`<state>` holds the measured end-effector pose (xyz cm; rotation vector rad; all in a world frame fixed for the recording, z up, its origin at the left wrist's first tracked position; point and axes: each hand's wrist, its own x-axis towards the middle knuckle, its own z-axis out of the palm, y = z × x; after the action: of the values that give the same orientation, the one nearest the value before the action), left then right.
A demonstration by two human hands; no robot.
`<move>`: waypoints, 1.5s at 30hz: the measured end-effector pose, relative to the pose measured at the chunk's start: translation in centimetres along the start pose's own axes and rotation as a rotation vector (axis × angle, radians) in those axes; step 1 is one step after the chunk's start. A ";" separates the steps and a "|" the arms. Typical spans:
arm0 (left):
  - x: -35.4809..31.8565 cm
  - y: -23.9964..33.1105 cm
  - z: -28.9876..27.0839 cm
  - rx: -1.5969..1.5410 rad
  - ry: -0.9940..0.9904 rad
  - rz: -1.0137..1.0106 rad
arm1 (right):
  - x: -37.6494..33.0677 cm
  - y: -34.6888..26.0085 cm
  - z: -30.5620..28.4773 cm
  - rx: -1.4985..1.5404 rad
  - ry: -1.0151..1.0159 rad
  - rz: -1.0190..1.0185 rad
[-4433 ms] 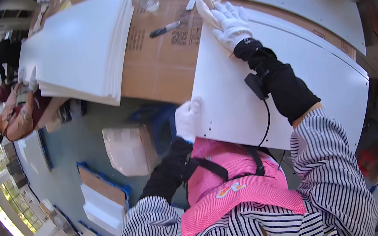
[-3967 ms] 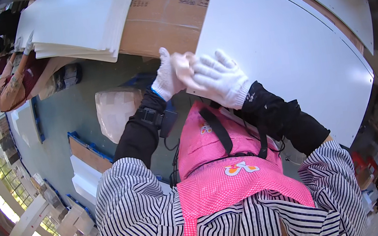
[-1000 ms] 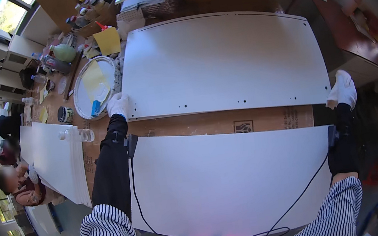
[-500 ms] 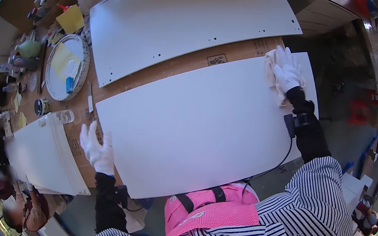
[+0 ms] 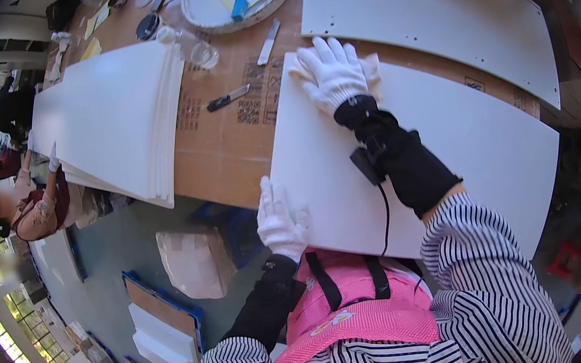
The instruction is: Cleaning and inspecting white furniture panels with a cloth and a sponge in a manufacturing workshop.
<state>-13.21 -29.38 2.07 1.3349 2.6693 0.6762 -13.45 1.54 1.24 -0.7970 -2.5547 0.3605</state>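
A flat white panel (image 5: 411, 142) lies in front of me on a brown, cardboard-covered table. My right hand (image 5: 335, 75), in a white glove, rests flat with fingers stretched out on a pale cloth (image 5: 371, 75), pressing it onto the panel's far left corner. The cloth is mostly hidden under the palm. My left hand (image 5: 281, 223), gloved too, is at the panel's near left edge, fingers extended and thumb out; it holds nothing. Whether it touches the edge I cannot tell.
Another white panel (image 5: 430, 9) with small holes lies beyond. On the left are a stack of white panels (image 5: 111, 117), a black utility knife (image 5: 228, 98), a white-handled blade (image 5: 269, 42), a clear jar (image 5: 204, 55) and a round tray (image 5: 208, 18). A co-worker (image 5: 41, 202) stands past the stack.
My right hand and the cloth have gone from the panel's far right corner to its far left corner. My left hand has come down along the left edge. The view has turned left.
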 end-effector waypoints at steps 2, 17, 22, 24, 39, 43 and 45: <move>0.0 -0.5 0.0 0.005 0.016 -0.001 | 2.2 -1.7 1.7 -0.021 -0.010 -0.097; 0.1 -6.2 -3.0 -0.775 0.431 -0.531 | -20.5 -15.9 -2.6 0.416 -0.190 -0.520; 2.4 -5.2 -2.4 -0.255 0.085 -0.084 | -24.6 -4.0 -11.6 0.152 -0.311 -0.060; 3.4 -2.2 -0.4 -0.127 0.028 -0.077 | -29.0 4.8 -13.0 -0.082 -0.242 0.331; 3.4 1.4 3.7 0.072 -0.005 -0.004 | -14.2 0.5 -2.3 0.016 -0.028 0.213; 3.0 -1.3 4.1 -0.386 0.102 -0.145 | -18.8 -6.3 -2.0 0.275 0.003 -0.340; 3.4 -1.7 3.2 0.085 0.011 -0.064 | -19.3 -3.2 -6.3 0.229 -0.127 -0.240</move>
<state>-15.73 -26.48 -1.09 1.2624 2.7651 0.5700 2.31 -11.71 1.53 -0.3912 -2.6255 0.6284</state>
